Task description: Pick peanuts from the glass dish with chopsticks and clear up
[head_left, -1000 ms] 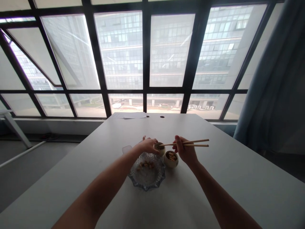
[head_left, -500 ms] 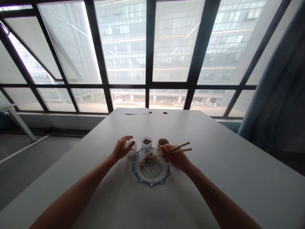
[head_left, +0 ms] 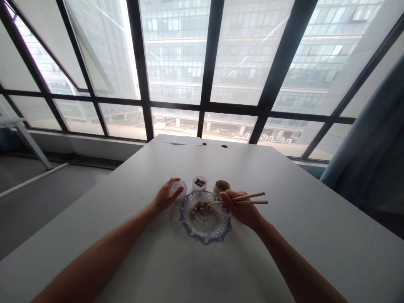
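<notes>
My left hand [head_left: 166, 195] is curved around the left side of a small white plastic cup [head_left: 183, 194], thumb in front and fingers behind. What the cup holds is hard to make out. A pair of wooden chopsticks [head_left: 252, 199] is in my right hand [head_left: 241, 208]. Their tips touch a small heap of brown, nut-like pieces [head_left: 201, 207] at the back left inside a scalloped glass dish [head_left: 205, 240]. Behind the dish stand a second white cup [head_left: 200, 187] with dark seeds or beans and a round tan bowl [head_left: 217, 185] partly hidden by my right hand.
The pieces and containers are on a long white table [head_left: 145, 256]. Papers [head_left: 179, 139] lie at its far end, near two round holes. Large windows [head_left: 176, 50] rise beyond, with a blue-grey curtain [head_left: 356, 109] on the right and another table's leg [head_left: 34, 143] at left.
My left hand has come down around the left white cup from above it. My right hand keeps the chopsticks in the dish. The view has shifted and tilted slightly.
</notes>
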Demonstrator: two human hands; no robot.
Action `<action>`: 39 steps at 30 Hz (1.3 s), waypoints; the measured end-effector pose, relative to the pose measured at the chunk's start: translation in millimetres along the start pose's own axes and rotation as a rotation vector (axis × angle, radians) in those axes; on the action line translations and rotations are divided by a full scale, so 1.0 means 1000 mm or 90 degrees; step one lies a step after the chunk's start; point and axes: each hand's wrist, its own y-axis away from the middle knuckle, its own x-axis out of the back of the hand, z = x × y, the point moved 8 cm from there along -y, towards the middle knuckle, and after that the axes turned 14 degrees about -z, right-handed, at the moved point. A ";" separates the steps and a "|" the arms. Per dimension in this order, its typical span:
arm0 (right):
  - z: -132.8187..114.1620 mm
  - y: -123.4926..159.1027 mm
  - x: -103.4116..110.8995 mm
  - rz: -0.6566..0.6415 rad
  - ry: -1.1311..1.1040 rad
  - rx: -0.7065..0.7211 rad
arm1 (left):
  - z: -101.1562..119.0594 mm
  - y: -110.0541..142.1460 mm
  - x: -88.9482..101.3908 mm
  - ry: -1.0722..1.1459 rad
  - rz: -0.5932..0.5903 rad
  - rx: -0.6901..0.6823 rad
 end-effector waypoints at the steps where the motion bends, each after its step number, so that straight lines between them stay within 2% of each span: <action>1: 0.002 0.000 0.001 0.009 -0.021 -0.008 | 0.000 0.000 0.000 0.000 -0.003 -0.001; 3: 0.009 0.000 0.009 0.080 -0.088 -0.041 | 0.000 0.000 0.000 -0.002 -0.005 -0.003; 7: 0.035 0.012 0.035 0.312 -0.305 -0.139 | 0.001 0.002 0.000 -0.016 -0.006 -0.004; 10: 0.046 0.016 0.040 0.376 -0.435 -0.168 | 0.002 0.002 0.000 -0.020 -0.007 -0.004; 16: 0.047 0.015 0.037 0.375 -0.509 -0.180 | 0.002 0.002 0.000 -0.008 -0.013 0.001; 31: 0.043 0.012 0.037 0.331 -0.515 -0.167 | 0.005 0.004 0.003 0.001 0.042 -0.075; 39: 0.044 0.013 0.037 0.346 -0.525 -0.170 | 0.004 0.005 0.003 0.007 0.052 -0.085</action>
